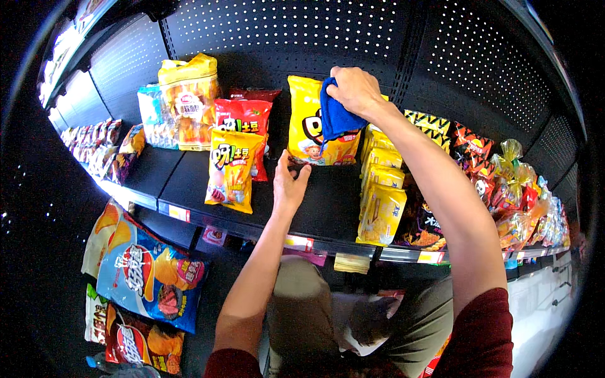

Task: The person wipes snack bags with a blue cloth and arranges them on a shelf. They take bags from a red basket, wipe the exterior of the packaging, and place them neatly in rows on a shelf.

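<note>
On a black shop shelf, a large yellow snack bag stands upright near the perforated back panel. My right hand grips a blue cloth, which lies against the upper right part of that bag's front. My left hand is at the bag's lower left corner, thumb and fingers apart; its fingertips are close to the bag, and whether they touch it I cannot tell. Left of this hand, a smaller yellow snack bag stands in front of a red one.
A row of yellow packets stands right of the large bag, with black snack bags beyond. Further left are a bag of bread and small packets. The shelf's front edge carries price tags. Blue chip bags sit lower left.
</note>
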Available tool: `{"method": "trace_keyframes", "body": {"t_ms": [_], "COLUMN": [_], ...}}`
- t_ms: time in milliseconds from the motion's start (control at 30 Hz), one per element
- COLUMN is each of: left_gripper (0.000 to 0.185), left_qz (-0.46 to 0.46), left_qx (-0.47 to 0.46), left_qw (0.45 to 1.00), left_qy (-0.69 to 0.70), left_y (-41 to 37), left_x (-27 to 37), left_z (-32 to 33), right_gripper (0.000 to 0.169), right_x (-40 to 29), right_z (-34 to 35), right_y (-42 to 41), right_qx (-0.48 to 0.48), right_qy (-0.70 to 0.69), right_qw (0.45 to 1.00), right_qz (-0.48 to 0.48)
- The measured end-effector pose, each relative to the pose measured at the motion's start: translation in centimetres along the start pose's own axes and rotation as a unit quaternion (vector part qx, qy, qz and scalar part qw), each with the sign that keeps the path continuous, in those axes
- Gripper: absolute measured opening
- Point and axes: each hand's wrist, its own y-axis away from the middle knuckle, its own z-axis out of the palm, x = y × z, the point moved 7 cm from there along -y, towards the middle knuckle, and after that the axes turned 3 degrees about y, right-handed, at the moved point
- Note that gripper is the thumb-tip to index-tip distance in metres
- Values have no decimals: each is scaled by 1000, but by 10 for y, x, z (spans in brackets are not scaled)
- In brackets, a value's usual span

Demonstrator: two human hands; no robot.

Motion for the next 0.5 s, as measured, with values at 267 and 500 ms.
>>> {"method": "trace_keyframes", "body": {"t_ms": [267,500], "left_gripper": [78,74], "left_qz": [-93,-88], "left_qx": [53,66], "left_qw": [994,994], "left_qy": [28,19], "left_y": [-40,-35], "left_x": [-59,-41], "left_z": [46,62], "right_gripper": [27,29], "right_x": [4,28], "right_z": [42,57], "right_y": [-30,-51], "right_qx": [-25,-34], "right_qy": [9,-6], "right_qw": [999,998], "right_qz": [23,61]}}
